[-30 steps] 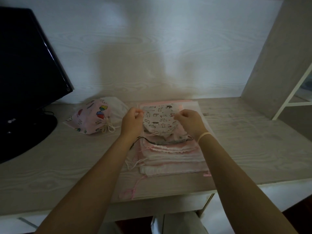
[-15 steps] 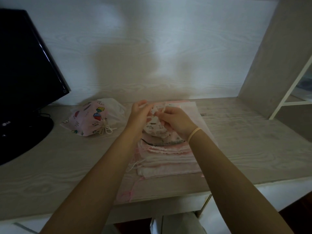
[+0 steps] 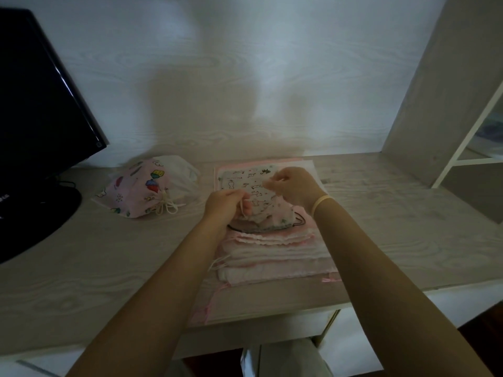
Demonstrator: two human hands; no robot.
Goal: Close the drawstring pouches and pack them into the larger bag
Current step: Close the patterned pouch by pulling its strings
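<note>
A white pouch with small animal prints lies on top of a stack of pink and white pouches. My left hand pinches its white drawstring at the near left side. My right hand pinches the cord at its right side. The pouch's near end is bunched up between the two hands. The stack rests on a flat pink bag spread on the desk. To the left lies a pink cartoon-print drawstring pouch, closed with a knotted white cord, with a white pouch behind it.
A black monitor on its round stand fills the left side. The pale wood desk ends at a wall behind and a shelf upright at the right. The desk's front edge runs under my forearms.
My hands were close together over the pouch half a second ago. They have moved apart, the left toward me and the right outward, drawing the cord and bunching the pouch's mouth.
</note>
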